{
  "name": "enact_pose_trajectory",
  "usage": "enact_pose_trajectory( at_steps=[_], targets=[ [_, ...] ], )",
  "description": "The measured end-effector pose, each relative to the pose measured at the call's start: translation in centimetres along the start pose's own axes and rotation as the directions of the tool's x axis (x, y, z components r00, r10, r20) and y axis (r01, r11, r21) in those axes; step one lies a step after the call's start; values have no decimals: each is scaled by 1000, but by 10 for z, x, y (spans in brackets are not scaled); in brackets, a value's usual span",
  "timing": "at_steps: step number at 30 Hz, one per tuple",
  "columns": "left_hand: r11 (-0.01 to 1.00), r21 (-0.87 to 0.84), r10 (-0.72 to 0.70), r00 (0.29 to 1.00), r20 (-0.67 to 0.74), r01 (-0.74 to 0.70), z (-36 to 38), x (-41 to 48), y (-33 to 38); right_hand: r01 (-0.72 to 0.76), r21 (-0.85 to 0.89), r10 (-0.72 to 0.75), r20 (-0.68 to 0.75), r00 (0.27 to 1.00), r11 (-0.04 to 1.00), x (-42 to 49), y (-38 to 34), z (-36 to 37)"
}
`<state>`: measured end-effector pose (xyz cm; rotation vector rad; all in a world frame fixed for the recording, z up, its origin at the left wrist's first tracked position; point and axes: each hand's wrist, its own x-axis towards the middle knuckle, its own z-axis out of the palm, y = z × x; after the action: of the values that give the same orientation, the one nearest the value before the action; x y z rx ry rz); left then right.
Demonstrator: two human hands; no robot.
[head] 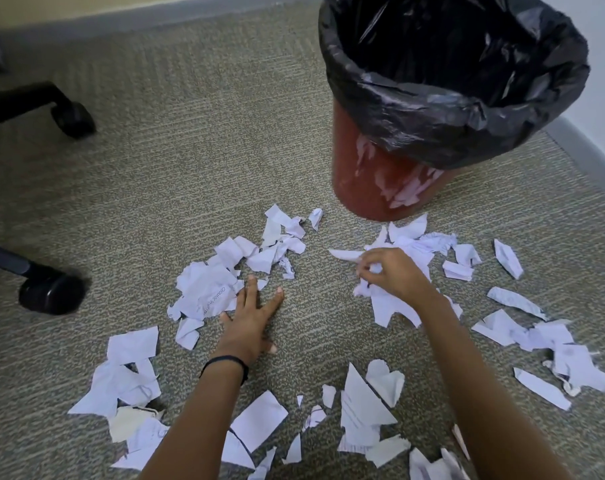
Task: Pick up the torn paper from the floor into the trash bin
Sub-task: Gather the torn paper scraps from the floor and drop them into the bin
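Note:
Several torn white paper pieces [207, 289] lie scattered over the carpet, from the middle down to the bottom edge. A red trash bin [370, 181] with a black bag liner [450, 81] stands upright at the upper right, just behind the scraps. My left hand [251, 320] lies flat on the carpet, fingers spread, its fingertips touching the edge of a paper heap. My right hand [391, 271] is closed on a bunch of torn paper [375, 270] on top of the pile in front of the bin.
Two black office-chair legs with castors [72, 119] [51, 292] reach in from the left. A grey baseboard [585, 157] and wall run behind and to the right of the bin. Bare carpet lies between the two paper heaps.

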<state>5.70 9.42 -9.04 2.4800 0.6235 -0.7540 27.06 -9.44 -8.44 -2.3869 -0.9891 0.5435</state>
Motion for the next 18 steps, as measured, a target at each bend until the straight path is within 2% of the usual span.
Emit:
enact_pose_trajectory(
  at_steps=[1, 2, 3, 5, 6, 8, 10, 13, 16, 18],
  targets=[
    [1000, 1, 1, 1000, 1, -1, 0, 0, -1, -39, 93, 37, 22, 999, 995, -8, 1, -8],
    [1000, 5, 2, 1000, 5, -2, 0, 0, 0, -75, 174, 79, -18, 997, 982, -13, 1, -15],
    [1000, 10, 2, 1000, 8, -2, 0, 0, 0, -80, 223, 111, -132, 985, 972, -14, 4, -22],
    [1000, 20, -2, 1000, 11, 2, -2, 0, 1, -84, 163, 135, -331, 934, 983, -9, 12, -29],
    [1000, 25, -5, 1000, 13, 4, -3, -1, 2, -139, 105, 165, -312, 936, 985, -5, 15, -30],
    [999, 41, -6, 1000, 21, 5, -5, -2, 4, -324, 56, 327, -45, 944, 944, 2, 19, -24],
    [998, 70, -1, 999, 41, -2, -9, -3, 5, -374, -79, 382, 151, 912, 924, 1, 17, -12],
    [992, 123, 13, 997, 71, -21, -13, 0, 5, -253, -223, 299, 205, 932, 941, -7, 2, 5],
    [975, 220, 9, 994, 113, -34, -21, 6, 7, -196, -284, 254, 183, 950, 938, -15, -20, 20],
    [958, 281, 36, 996, 79, -57, -31, 6, 13, -174, -365, 242, 150, 959, 915, -22, -32, 28]
  ],
)
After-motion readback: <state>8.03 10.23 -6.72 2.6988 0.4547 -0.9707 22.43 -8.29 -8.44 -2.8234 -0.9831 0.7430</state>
